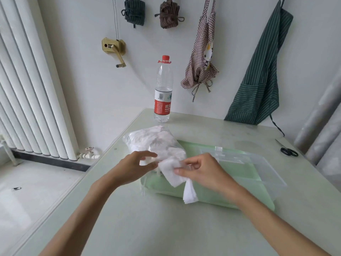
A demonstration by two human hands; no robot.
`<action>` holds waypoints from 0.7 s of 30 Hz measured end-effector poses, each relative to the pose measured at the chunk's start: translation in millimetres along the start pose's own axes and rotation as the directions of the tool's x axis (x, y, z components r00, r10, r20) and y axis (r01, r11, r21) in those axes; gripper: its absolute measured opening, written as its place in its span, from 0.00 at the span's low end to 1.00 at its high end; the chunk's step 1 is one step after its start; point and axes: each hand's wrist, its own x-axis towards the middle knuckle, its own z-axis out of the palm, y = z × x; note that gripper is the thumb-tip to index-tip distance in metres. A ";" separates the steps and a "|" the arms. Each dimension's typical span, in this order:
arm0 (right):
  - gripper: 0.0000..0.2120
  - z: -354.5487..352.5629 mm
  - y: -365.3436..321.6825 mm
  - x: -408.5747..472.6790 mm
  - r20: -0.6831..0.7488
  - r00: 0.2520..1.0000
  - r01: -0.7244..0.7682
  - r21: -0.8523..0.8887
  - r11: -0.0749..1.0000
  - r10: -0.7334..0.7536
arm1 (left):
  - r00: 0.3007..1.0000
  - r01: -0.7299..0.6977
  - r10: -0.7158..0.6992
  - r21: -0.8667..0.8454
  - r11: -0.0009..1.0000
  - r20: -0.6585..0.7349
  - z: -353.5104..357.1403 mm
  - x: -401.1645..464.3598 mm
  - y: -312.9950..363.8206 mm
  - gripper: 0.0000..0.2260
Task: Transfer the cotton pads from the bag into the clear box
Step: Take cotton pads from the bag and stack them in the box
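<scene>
- The left hand [137, 162] grips the mouth of the bag [156, 143], hiding the opening.
- The right hand [200, 171] pinches a bunch of cotton pads [172, 173] just outside the bag; their count is unclear.
- The clear box [258, 169] sits on a green tray [212, 197] on the counter [147, 228], its walls faint and its contents unreadable.

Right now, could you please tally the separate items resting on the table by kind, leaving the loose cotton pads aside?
Plastic bag of cotton pads: 1
Clear box: 1
Green tray: 1
Water bottle: 1
Scissors: 1
Total: 5
</scene>
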 end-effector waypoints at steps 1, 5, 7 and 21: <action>0.07 -11.4 -4.3 -2.0 0.050 0.996 -0.072 0.098 0.993 0.068 | 1.000 -0.024 0.024 -0.026 0.999 -0.019 -2.6 -2.7 9.0 0.19; 0.08 -45.7 -13.7 -0.2 0.229 0.944 -0.289 0.237 0.928 0.236 | 0.996 -0.087 0.089 -0.236 0.968 0.000 -9.5 -7.5 63.1 0.26; 0.05 -55.8 -13.0 3.3 0.278 0.922 -0.335 0.229 0.914 0.269 | 0.988 -0.088 0.119 -0.275 0.957 0.101 -7.2 -2.4 83.6 0.28; 0.23 -115.6 36.8 -2.3 0.158 0.966 -0.255 0.492 0.833 0.203 | 0.967 0.096 0.077 -0.623 0.776 0.245 58.8 52.5 140.7 0.13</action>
